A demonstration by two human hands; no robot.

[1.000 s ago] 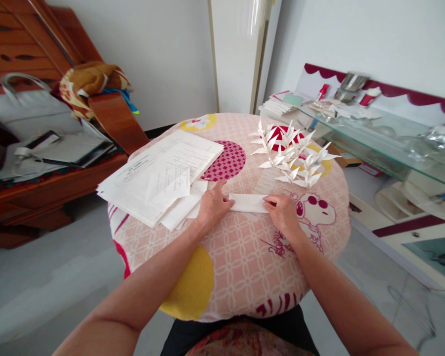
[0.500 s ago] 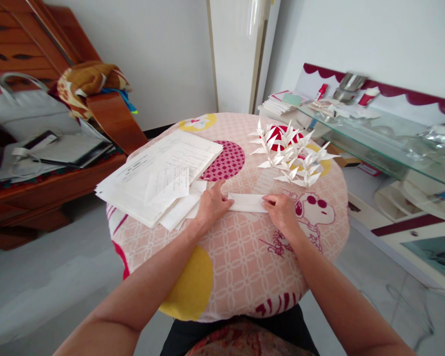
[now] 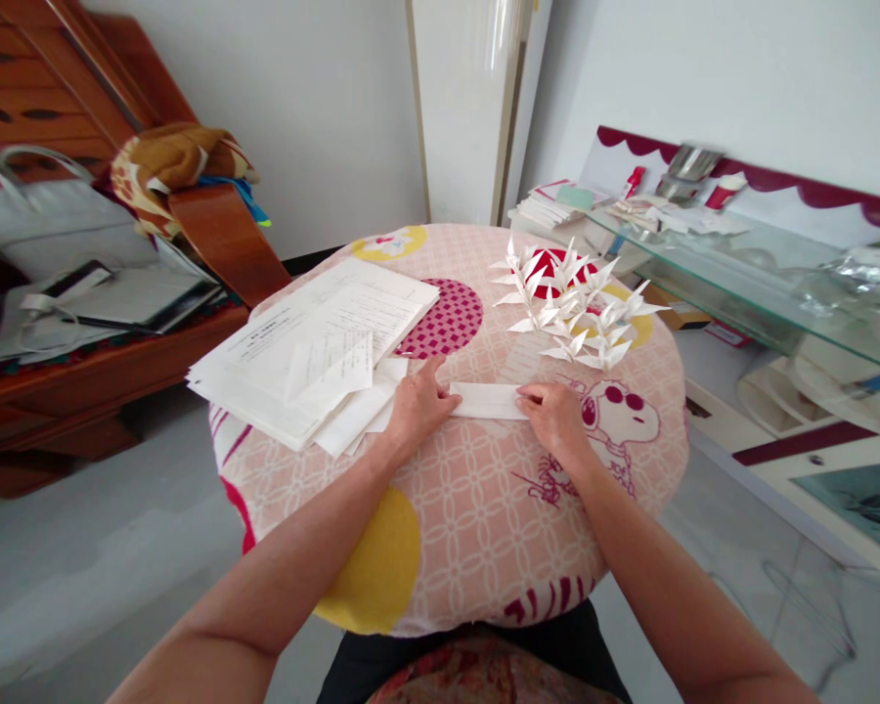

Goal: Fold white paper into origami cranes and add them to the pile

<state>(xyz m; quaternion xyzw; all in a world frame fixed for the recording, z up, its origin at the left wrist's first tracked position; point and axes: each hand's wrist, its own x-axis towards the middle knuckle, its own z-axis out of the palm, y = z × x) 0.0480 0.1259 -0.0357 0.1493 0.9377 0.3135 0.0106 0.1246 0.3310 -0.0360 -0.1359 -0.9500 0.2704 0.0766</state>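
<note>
The left hand (image 3: 417, 403) lies low on the cloth-covered tabletop (image 3: 469, 548), its thumb tip on the left end of a folded white paper strip (image 3: 488, 400) and its index finger reaching forward, apart from the thumb; whether the fingers under it also grip the paper cannot be told. The right hand (image 3: 555, 416) is closed, thumb and forefinger pinching the opposite end. The strip lies lengthwise between the two hands, its middle uncovered, along the pink patterned cloth.

Just left of the left hand are some plain white sheets (image 3: 348, 418), partly under a fanned stack of printed sheets (image 3: 264, 347) that spreads forward and to the left. A small printed slip (image 3: 330, 364) lies on top of that stack, near its right side. Forward of the left hand, a checkered magenta circle (image 3: 456, 318) shows on the cloth, next to the stack.

Forward of the right hand, and well apart from it, stands a cluster of white origami cranes (image 3: 583, 318), their pointed wings and tips overlapping. Right beside the right hand, the cloth carries a cartoon dog print (image 3: 622, 413) with dark glasses.

Beyond the tabletop, to the right of the right hand, is a glass shelf (image 3: 777, 298); far left of the left hand, a pale handbag (image 3: 51, 210) rests on a wooden seat (image 3: 117, 376).
</note>
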